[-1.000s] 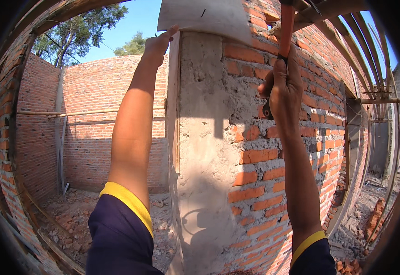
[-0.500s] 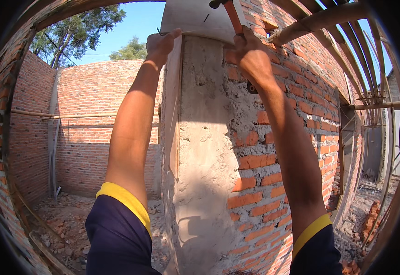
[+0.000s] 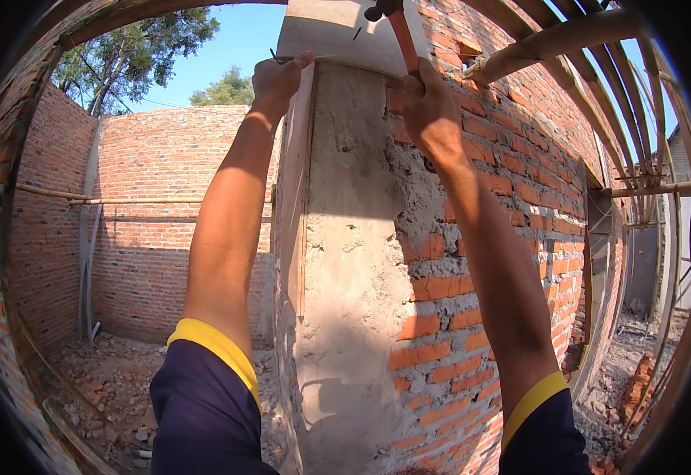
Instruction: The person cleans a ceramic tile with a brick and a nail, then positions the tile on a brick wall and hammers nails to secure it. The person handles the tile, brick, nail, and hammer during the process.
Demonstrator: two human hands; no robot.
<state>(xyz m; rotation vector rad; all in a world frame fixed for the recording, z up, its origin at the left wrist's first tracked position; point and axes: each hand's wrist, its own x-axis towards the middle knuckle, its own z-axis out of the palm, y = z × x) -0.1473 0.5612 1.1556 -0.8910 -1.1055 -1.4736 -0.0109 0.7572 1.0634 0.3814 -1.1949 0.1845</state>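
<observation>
Both my arms reach up to a pale board (image 3: pixel 322 33) at the top of a rough plastered column (image 3: pixel 349 142). My left hand (image 3: pixel 277 84) is closed at the board's lower left corner, pinching a thin dark nail (image 3: pixel 273 55) that pokes out above the fingers. In my right hand (image 3: pixel 434 115) is a hammer (image 3: pixel 402 36), gripped by its orange and black handle. The dark hammer head is raised in front of the board, partly cut off by the upper edge of the picture. Another nail (image 3: pixel 356 33) sticks out of the board's face, left of the hammer.
A narrow board (image 3: pixel 292 214) lines the column's left side. To the right runs a brick wall (image 3: pixel 488 229) with rough mortar. Bamboo poles (image 3: pixel 551 46) cross overhead at the upper right. Rubble (image 3: pixel 120 396) covers the ground at left; stacked bricks (image 3: pixel 637 388) stand at right.
My right hand has shifted slightly down, its wrist turned, and the hammer head sits a little farther right. My left hand keeps its place at the board's corner.
</observation>
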